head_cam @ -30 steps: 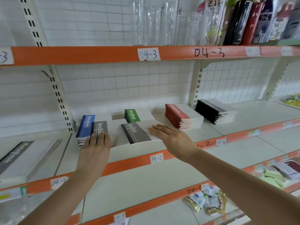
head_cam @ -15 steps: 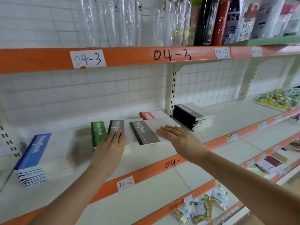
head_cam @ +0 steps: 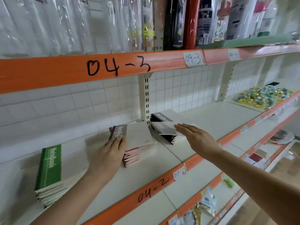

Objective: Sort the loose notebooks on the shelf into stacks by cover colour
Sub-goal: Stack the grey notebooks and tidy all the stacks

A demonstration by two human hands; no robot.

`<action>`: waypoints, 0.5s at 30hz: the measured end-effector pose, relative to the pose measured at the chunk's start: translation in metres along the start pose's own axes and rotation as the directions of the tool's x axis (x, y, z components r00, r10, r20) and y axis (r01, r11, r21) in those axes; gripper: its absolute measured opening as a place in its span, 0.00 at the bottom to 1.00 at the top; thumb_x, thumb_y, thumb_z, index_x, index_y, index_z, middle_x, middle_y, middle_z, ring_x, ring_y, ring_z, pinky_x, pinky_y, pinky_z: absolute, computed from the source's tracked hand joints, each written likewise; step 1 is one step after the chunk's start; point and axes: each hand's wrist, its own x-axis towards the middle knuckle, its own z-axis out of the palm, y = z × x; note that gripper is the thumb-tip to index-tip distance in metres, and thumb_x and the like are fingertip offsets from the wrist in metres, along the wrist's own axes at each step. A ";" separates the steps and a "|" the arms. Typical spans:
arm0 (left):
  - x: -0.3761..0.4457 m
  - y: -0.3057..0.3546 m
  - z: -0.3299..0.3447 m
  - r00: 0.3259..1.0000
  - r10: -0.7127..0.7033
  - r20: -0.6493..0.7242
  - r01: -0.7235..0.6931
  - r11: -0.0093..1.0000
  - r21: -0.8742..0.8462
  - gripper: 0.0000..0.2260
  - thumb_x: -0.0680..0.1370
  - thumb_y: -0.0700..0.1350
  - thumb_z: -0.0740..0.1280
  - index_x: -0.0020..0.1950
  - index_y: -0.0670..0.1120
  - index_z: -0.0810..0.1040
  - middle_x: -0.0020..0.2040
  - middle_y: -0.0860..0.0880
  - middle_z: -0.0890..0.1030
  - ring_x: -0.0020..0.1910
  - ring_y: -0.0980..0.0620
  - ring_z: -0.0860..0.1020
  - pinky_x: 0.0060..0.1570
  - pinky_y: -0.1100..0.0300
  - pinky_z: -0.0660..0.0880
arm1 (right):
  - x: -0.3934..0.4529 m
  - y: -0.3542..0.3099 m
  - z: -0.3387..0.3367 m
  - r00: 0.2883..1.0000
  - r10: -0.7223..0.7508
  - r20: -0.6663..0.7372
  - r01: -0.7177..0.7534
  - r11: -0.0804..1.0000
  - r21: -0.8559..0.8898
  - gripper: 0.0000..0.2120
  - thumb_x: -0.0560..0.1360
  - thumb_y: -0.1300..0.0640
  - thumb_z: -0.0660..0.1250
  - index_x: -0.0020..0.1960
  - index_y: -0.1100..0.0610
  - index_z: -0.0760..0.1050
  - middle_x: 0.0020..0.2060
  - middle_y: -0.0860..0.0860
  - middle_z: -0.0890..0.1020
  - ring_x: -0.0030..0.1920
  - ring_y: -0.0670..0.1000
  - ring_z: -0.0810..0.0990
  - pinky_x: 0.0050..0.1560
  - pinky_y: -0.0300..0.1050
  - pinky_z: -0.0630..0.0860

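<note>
On the shelf [head_cam: 162, 161], a left hand [head_cam: 107, 157] lies flat-fingered on a grey notebook [head_cam: 129, 135] atop the red stack [head_cam: 131, 157], as the right hand [head_cam: 197, 138], fingers straight, presses another notebook [head_cam: 164, 128] onto the black stack [head_cam: 168, 138], beside a green stack [head_cam: 48, 172].

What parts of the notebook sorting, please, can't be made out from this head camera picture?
- Grey notebook under the left hand: the fingers cover its near end, so a grip is unclear.
- Red stack: top cover hidden by that grey notebook.
- Notebook under the right hand: motion blur smears its cover.
- Black stack: mostly hidden behind that notebook and the upright.
- Green stack: lower edge blurred.
</note>
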 end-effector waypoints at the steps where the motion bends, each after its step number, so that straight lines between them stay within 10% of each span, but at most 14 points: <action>1: 0.004 0.002 0.004 1.000 0.008 -0.017 -0.008 1.000 0.006 0.26 0.60 0.28 0.69 0.58 0.35 0.72 0.50 0.34 0.83 0.46 0.39 0.84 0.37 0.49 0.82 | 0.002 0.012 0.002 1.000 0.003 0.002 -0.003 1.000 -0.007 0.31 0.66 0.76 0.70 0.66 0.56 0.75 0.60 0.52 0.80 0.58 0.54 0.81 0.54 0.51 0.78; 9: 0.023 0.036 0.038 1.000 -0.020 -0.021 0.021 0.999 0.030 0.20 0.71 0.32 0.54 0.63 0.37 0.68 0.54 0.37 0.82 0.51 0.41 0.83 0.43 0.49 0.82 | 0.030 0.107 0.036 0.973 0.010 0.229 -0.016 1.000 0.025 0.29 0.74 0.72 0.64 0.70 0.49 0.71 0.67 0.53 0.74 0.66 0.56 0.74 0.58 0.52 0.75; 15: 0.047 0.065 0.060 0.994 -0.090 0.059 0.088 0.996 0.022 0.20 0.71 0.32 0.51 0.62 0.39 0.69 0.54 0.40 0.82 0.52 0.43 0.83 0.40 0.50 0.82 | 0.059 0.160 0.069 0.811 -0.103 0.576 0.095 0.994 0.045 0.25 0.82 0.60 0.51 0.74 0.39 0.58 0.74 0.43 0.62 0.74 0.47 0.61 0.71 0.41 0.59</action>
